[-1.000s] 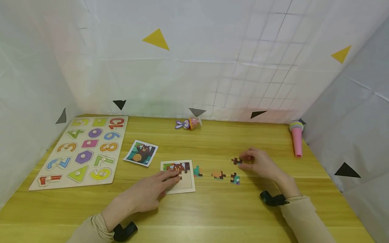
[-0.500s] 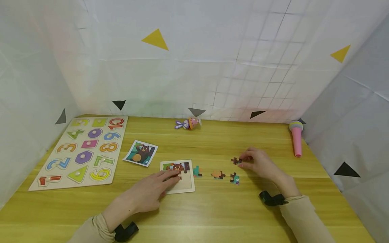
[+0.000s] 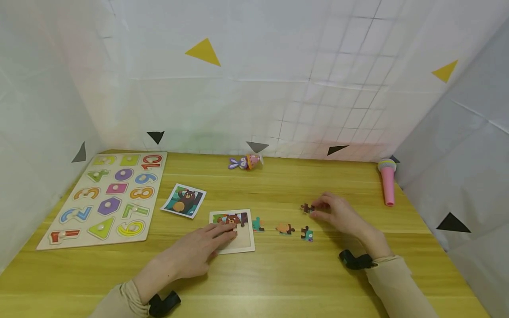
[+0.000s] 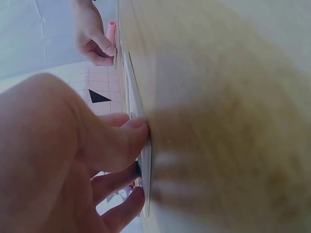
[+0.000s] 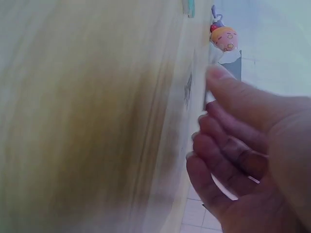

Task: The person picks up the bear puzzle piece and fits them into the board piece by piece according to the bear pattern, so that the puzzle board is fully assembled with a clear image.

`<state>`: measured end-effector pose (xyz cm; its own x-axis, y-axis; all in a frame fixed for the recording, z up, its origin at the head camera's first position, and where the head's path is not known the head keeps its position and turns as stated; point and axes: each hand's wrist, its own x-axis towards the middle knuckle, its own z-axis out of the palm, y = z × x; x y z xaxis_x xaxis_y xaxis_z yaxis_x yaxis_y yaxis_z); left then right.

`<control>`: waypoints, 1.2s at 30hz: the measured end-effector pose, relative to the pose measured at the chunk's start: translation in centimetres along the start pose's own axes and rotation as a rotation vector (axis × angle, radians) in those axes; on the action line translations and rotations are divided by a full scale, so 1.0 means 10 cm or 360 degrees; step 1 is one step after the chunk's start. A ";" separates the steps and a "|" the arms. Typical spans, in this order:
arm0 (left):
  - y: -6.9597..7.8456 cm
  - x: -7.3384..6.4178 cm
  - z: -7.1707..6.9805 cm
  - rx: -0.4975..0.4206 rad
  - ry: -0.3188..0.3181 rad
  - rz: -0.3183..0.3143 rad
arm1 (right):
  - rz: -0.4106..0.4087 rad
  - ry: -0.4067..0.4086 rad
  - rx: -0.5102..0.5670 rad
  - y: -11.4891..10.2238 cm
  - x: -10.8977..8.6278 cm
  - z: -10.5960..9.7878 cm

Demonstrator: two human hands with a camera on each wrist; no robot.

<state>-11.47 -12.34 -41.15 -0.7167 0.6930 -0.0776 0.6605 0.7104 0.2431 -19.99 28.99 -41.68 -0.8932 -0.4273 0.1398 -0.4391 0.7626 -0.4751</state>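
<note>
My left hand [image 3: 195, 251] rests on the left part of a shallow wooden puzzle tray [image 3: 233, 251], fingers stretched over it. In the left wrist view, the thumb touches the tray's edge [image 4: 147, 167]. Part of a bear picture [image 3: 233, 219] fills the tray's upper side; bare wood shows below, and the hand hides the left part. My right hand [image 3: 338, 213] pinches a dark brown puzzle piece [image 3: 306, 207] between thumb and forefinger, close over the table. Between tray and right hand lie a teal piece [image 3: 257, 225], an orange-brown piece [image 3: 284, 228] and a teal-brown piece [image 3: 307, 234].
A bear picture card [image 3: 184, 201] lies behind the tray. At left is a board of number and shape pegs [image 3: 115, 201]. A rabbit toy [image 3: 246, 162] lies at the back, a pink toy microphone [image 3: 387, 183] at far right. White sheets [image 3: 254, 110] enclose the table.
The right hand and its puzzle piece have shifted slightly left and toward the back. My left hand stays on the tray.
</note>
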 end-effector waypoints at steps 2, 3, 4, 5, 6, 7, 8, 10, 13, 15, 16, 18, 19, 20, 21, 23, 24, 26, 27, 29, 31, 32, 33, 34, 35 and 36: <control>0.00 0.00 0.00 -0.0006 0.0002 0.0011 | -0.0011 0.0016 0.0016 -0.02 0.00 0.00; 0.00 0.00 0.00 -0.0005 0.0002 0.0018 | -0.0029 0.0025 0.0021 -0.04 0.01 0.00; -0.01 0.00 0.00 -0.0004 0.0001 0.0024 | -0.0045 0.0034 0.0035 -0.07 0.01 0.00; -0.01 0.00 0.00 -0.0004 -0.0002 0.0030 | -0.0076 0.0047 0.0051 -0.10 0.02 0.00; -0.01 0.00 0.00 -0.0004 -0.0002 0.0034 | -0.0109 0.0060 0.0064 -0.13 0.03 0.00; -0.01 0.00 0.00 -0.0009 0.0001 0.0039 | -0.0145 0.0070 0.0080 -0.17 0.04 0.00; -0.01 0.00 0.00 -0.0008 -0.0001 0.0038 | -0.0179 0.0079 0.0089 -0.22 0.05 0.01; -0.01 -0.01 -0.01 -0.0022 0.0006 0.0036 | -0.0228 0.0078 0.0102 -0.32 0.07 0.03; 0.00 -0.02 -0.02 -0.0049 0.0013 0.0031 | -0.0262 0.0022 0.0117 -0.50 0.12 0.06; 0.00 -0.02 -0.02 -0.0060 0.0004 0.0027 | -0.0259 -0.0048 0.0129 -0.61 0.16 0.10; 0.00 -0.02 -0.03 -0.0059 -0.0002 0.0025 | -0.0258 -0.0087 0.0137 -0.66 0.17 0.12; 0.00 -0.01 -0.03 -0.0056 -0.0016 0.0021 | -0.0266 -0.0157 0.0133 -0.76 0.22 0.17; 0.00 -0.01 -0.03 -0.0054 -0.0020 0.0019 | -0.0277 -0.0184 0.0124 -0.80 0.24 0.20; 0.00 -0.01 -0.03 -0.0050 -0.0026 0.0016 | -0.0291 -0.0208 0.0121 -0.85 0.26 0.22; -0.01 -0.01 -0.03 -0.0045 -0.0024 0.0019 | -0.0303 -0.0225 0.0120 -0.89 0.28 0.25; -0.01 0.00 -0.03 -0.0027 -0.0029 0.0018 | -0.0343 -0.0241 0.0115 -0.97 0.33 0.30; -0.01 0.00 -0.03 -0.0019 -0.0029 0.0018 | -0.0358 -0.0248 0.0122 -1.01 0.35 0.32; -0.02 0.00 -0.03 -0.0011 -0.0027 0.0021 | -0.0385 -0.0263 0.0127 -1.09 0.38 0.36; -0.02 0.00 -0.02 -0.0007 -0.0030 0.0021 | -0.0394 -0.0274 0.0128 -1.13 0.40 0.37; -0.02 0.00 -0.02 -0.0011 -0.0032 0.0018 | -0.0416 -0.0306 0.0127 -1.20 0.43 0.42; -0.02 0.00 -0.02 -0.0016 -0.0032 0.0014 | -0.0432 -0.0343 0.0109 -1.27 0.47 0.45; -0.02 0.00 -0.02 -0.0015 -0.0035 0.0009 | -0.0441 -0.0360 0.0101 -1.29 0.48 0.47; -0.02 0.00 -0.02 -0.0016 -0.0032 0.0011 | -0.0457 -0.0372 0.0089 -1.31 0.50 0.49; -0.02 0.00 -0.02 -0.0017 -0.0030 0.0011 | -0.0472 -0.0383 0.0082 -1.33 0.51 0.51; -0.02 0.00 -0.02 -0.0015 -0.0034 0.0007 | -0.0488 -0.0386 0.0066 -1.34 0.53 0.53; -0.02 0.00 -0.02 -0.0015 -0.0034 0.0009 | -0.0499 -0.0388 0.0053 -1.35 0.54 0.55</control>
<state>-11.65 -12.56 -41.03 -0.7080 0.6996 -0.0968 0.6624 0.7053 0.2526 -18.35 13.76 -39.32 -0.6655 -0.7427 0.0741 -0.6799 0.5623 -0.4707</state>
